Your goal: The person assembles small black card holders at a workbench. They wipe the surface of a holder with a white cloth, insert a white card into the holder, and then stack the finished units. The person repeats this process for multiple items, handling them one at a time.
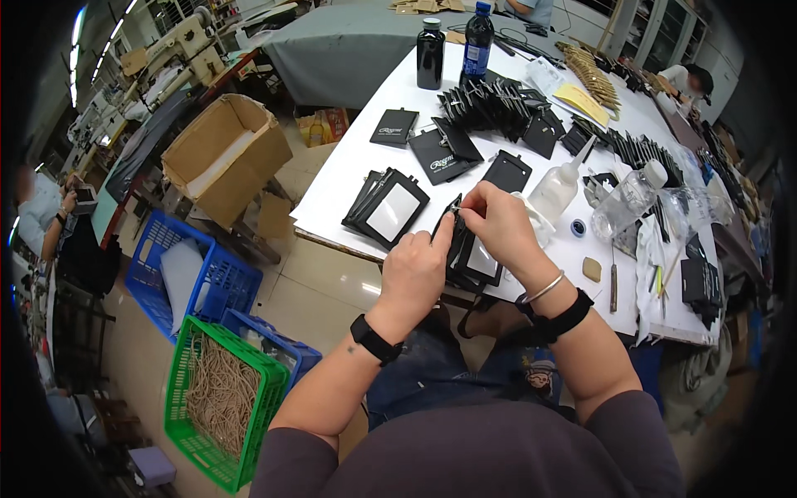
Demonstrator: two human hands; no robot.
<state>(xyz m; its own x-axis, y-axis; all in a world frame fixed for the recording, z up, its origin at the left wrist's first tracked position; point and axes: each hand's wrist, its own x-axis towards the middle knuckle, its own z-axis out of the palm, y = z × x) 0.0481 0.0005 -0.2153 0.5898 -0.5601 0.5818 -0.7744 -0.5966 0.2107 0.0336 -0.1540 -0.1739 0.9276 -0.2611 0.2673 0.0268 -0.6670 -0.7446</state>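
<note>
My left hand (418,264) grips a black badge holder (475,256) with a clear window, held just above the near edge of the white table (349,162). My right hand (498,222) pinches the holder's top corner with thumb and forefinger. A small stack of the same black holders (387,209) lies just left of my hands. A white squeeze bottle (558,186) lies to the right of them. More black holders (486,104) are heaped further back.
Two dark bottles (430,54) stand at the table's far end, clear plastic bottles (628,199) and small tools at right. A cardboard box (222,153), blue crates (187,270) and a green crate of cord (217,398) sit on the floor at left. Other people work nearby.
</note>
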